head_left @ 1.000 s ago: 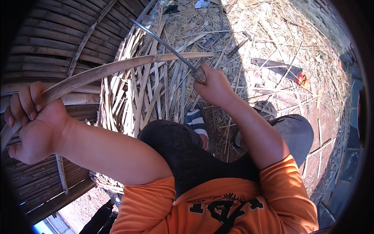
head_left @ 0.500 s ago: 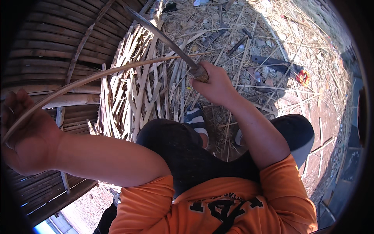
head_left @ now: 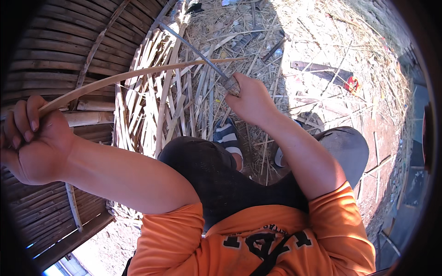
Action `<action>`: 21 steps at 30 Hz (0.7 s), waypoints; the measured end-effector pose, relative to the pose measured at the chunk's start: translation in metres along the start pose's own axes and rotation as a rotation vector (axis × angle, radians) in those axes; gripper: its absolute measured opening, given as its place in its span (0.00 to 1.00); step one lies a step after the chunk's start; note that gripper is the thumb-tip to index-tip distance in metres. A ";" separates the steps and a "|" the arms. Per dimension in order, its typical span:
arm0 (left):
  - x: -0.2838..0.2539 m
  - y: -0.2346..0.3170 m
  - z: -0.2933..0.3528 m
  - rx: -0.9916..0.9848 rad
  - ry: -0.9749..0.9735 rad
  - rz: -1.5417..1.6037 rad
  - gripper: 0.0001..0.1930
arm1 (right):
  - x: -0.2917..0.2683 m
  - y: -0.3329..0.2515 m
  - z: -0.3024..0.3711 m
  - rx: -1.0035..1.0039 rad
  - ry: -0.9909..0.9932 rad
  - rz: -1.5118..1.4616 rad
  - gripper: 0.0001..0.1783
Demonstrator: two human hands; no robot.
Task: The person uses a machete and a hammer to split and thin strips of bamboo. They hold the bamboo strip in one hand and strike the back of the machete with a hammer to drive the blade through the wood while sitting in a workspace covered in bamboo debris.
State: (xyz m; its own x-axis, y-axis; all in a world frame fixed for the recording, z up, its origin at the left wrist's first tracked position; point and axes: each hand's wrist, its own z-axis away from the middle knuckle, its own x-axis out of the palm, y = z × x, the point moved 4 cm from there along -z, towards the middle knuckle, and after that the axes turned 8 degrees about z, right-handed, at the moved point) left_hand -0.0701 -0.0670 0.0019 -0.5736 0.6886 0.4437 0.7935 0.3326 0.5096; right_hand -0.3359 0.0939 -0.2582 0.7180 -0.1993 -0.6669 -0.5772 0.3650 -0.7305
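"Head view: how is the strip [head_left: 138,72] held?"
"By the curled left hand [head_left: 41,142], its length extended across the slat pile [head_left: 162,110]."
"And the right hand [head_left: 252,99]?"
"Closed around the knife [head_left: 193,50], by which the strip is crossed; contact cannot be confirmed."

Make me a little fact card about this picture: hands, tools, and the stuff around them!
Left hand: grip around a thin, curved strip
Right hand: grip on the handle of a long knife
Knife and strip: cross in view; can't tell if touching
Sticks: heaped beside the slatted wall
Saw: on the ground, far right, red-orange handle
Shirt: orange
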 end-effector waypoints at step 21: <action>-0.028 0.007 -0.014 -0.044 0.060 -0.062 0.12 | 0.069 0.134 -0.025 0.191 0.038 -0.114 0.22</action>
State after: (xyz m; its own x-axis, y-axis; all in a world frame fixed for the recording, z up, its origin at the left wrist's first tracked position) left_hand -0.0513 -0.0928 0.0032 -0.6332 0.6276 0.4531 0.7474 0.3436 0.5686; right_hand -0.3735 0.1060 -0.4056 0.7569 -0.2817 -0.5897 -0.4066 0.5035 -0.7624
